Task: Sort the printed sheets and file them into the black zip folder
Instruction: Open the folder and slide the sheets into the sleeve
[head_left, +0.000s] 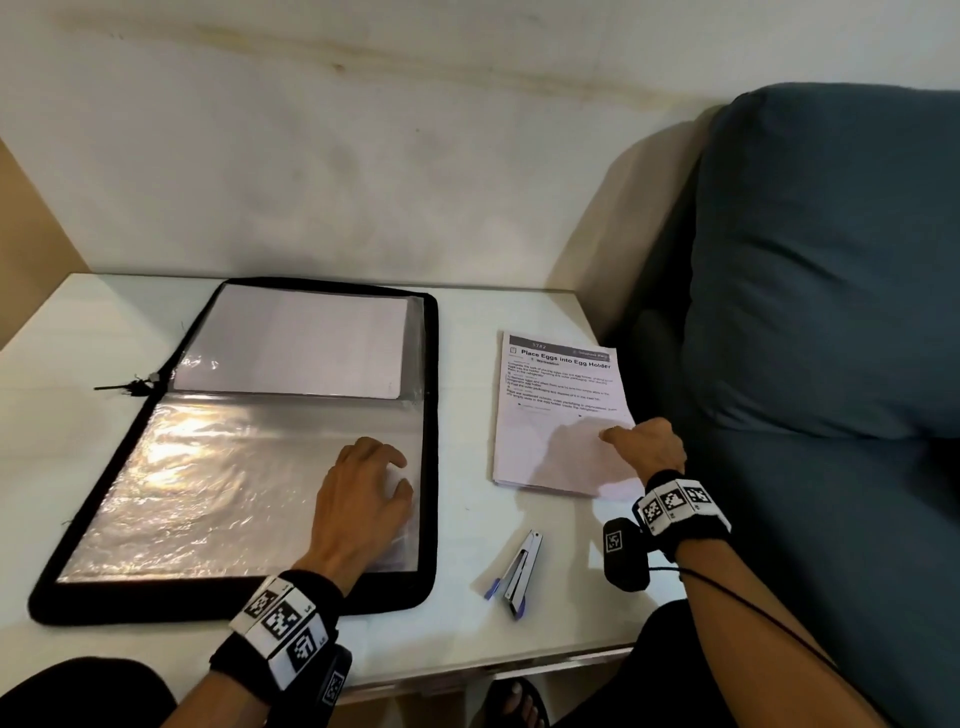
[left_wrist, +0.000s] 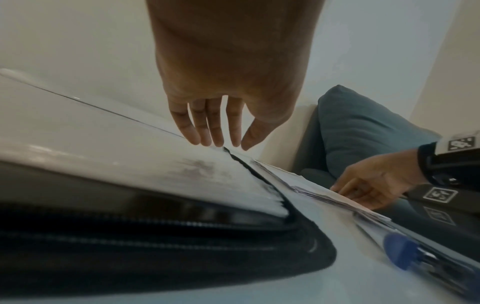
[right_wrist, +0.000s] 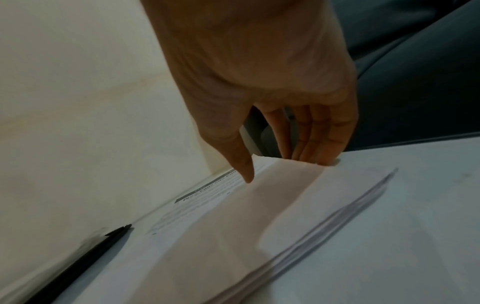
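Observation:
The black zip folder (head_left: 156, 605) lies open on the white table (head_left: 467, 644), its clear plastic sleeves facing up. The far sleeve (head_left: 296, 343) holds a white sheet. My left hand (head_left: 376, 475) rests with relaxed fingers on the near sleeve (head_left: 208, 493), close to its right edge; the left wrist view shows the fingertips (left_wrist: 215, 142) touching the plastic. To the right lies a stack of printed sheets (head_left: 556, 415) headed "Place Eggs into Egg Holder". My right hand (head_left: 631, 436) pinches its right edge, thumb (right_wrist: 246, 174) on top, fingers tucked under the paper (right_wrist: 233, 236).
A stapler (head_left: 519, 571) and a blue pen (head_left: 492, 590) lie near the table's front edge, between the folder and my right wrist. A dark blue sofa cushion (head_left: 831, 260) stands right of the table. The folder's zip pull (head_left: 132, 385) sticks out to the left.

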